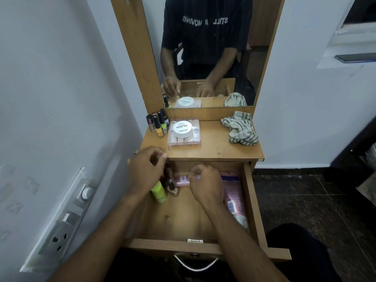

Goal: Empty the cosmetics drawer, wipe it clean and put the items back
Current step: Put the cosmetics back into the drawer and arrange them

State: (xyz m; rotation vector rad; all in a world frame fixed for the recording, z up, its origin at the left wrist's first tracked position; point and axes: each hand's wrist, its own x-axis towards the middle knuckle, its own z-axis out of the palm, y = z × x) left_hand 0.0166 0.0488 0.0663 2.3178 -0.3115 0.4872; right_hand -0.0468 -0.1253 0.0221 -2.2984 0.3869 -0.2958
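**Drawer half emptied, both hands over the crowded back corner**

A person sits at a small wooden dresser with a mirror [207,47]. The drawer [251,200] is pulled fully out, and both hands are over its far end. The left hand [145,169] hovers at the back left corner with fingers curled — whether it grips anything I cannot tell. The right hand [205,185] pinches a pale pink box [182,181] lying at the back of the drawer.

Still in the drawer: a green bottle [159,192] and a small brown bottle [173,188], close together under the left hand, and a pink tube [234,198] lying along the right wall. The near half of the drawer floor is bare wood.

On the tabletop [213,149] above stand a cluster of nail polish bottles [157,123], a clear case [184,131] with a white jar [182,129] on top, and a crumpled striped cloth [240,129].

Risks, as I judge them: the two upright bottles stand just beside the pink box, so lifting it could knock them over — glass could crack or leak. The polish cluster sits near the tabletop's left edge, where a rising left hand could tip it. The jar rests loosely on the case and may slide if nudged.
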